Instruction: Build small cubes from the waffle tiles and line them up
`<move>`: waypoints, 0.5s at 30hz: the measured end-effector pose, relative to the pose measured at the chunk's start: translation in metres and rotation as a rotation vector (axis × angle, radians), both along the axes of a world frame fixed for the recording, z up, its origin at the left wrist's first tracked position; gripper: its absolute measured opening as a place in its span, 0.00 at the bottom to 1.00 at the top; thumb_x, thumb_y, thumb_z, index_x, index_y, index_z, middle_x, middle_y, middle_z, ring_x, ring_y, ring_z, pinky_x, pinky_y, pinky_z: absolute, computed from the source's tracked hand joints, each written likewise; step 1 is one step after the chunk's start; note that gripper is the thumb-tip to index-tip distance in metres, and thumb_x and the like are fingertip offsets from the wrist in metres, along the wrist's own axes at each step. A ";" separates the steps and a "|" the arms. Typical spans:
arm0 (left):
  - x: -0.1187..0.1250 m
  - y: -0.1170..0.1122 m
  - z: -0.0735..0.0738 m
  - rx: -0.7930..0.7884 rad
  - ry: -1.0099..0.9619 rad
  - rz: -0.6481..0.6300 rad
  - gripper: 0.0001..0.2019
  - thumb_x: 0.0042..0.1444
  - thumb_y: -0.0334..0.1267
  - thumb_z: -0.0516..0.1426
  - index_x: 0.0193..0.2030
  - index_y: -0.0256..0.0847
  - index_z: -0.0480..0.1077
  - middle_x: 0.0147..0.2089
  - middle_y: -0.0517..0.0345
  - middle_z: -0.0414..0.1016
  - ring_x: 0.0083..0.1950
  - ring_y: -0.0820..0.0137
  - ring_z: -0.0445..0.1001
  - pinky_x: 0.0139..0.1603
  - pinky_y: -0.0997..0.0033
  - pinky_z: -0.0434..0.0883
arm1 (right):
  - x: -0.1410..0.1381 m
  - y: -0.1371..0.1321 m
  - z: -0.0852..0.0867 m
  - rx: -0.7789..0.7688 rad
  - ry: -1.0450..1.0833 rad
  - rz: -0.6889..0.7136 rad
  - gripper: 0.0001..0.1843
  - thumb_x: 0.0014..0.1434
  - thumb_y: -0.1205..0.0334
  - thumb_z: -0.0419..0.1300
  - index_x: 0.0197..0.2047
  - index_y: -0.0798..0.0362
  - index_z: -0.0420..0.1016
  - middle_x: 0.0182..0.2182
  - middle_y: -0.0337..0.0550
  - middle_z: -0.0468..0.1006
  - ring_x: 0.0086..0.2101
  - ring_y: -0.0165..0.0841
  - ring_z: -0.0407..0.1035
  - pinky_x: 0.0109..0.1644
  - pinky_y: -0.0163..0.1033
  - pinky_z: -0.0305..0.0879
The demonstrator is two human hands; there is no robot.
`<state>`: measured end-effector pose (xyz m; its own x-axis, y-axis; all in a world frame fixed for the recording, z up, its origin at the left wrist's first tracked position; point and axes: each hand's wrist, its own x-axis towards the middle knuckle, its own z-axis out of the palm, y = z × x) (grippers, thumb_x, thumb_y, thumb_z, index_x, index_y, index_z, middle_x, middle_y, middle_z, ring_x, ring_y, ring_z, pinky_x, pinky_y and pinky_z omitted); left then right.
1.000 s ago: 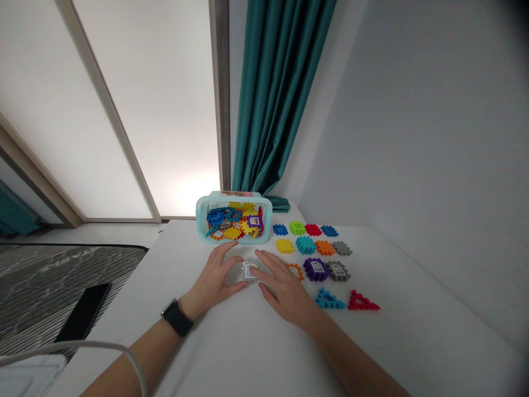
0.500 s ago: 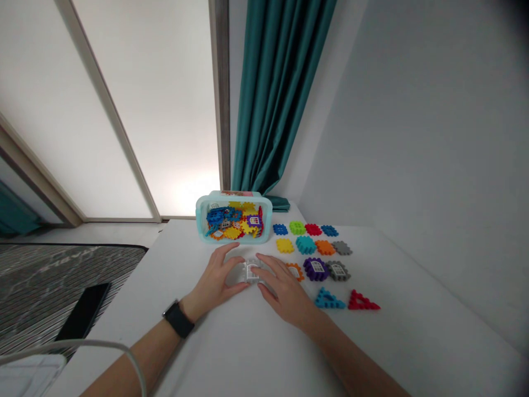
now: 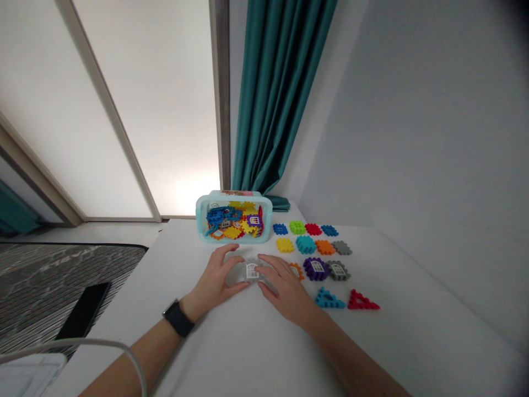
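A clear, pale interlocking block with a white window print (image 3: pixel 252 270) lies on the white table between my hands. My left hand (image 3: pixel 217 277), with a dark watch on its wrist, has thumb and forefinger curved around the block's left side. From the right, my right hand (image 3: pixel 287 288) grips the same block, one fingertip over its face and the thumb at its near edge. Just beyond the right fingers is an orange window block (image 3: pixel 296 271), partly hidden. Beside it sit a purple window block (image 3: pixel 316 268) and a grey window block (image 3: pixel 338 270).
A light-blue tub (image 3: pixel 199 218) of mixed blocks stands at the back. Rows of coloured square blocks, including a teal block (image 3: pixel 306 244), lie right of it. Nearer are a blue triangle (image 3: pixel 329 299) and a red triangle (image 3: pixel 362 300). A white cable (image 3: pixel 99 343) crosses the lower left.
My right fingers have shifted very slightly right, showing more of the window print. My left hand stays in the same place.
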<state>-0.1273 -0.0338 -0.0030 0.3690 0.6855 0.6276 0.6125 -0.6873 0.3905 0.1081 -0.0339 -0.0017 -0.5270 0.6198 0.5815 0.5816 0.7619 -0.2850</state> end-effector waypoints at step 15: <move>0.003 -0.001 0.008 0.058 0.070 0.039 0.20 0.58 0.45 0.65 0.54 0.44 0.69 0.60 0.44 0.69 0.60 0.54 0.69 0.60 0.48 0.70 | 0.003 0.001 0.006 0.015 0.028 0.028 0.18 0.63 0.70 0.57 0.56 0.48 0.71 0.60 0.52 0.71 0.60 0.44 0.66 0.62 0.55 0.69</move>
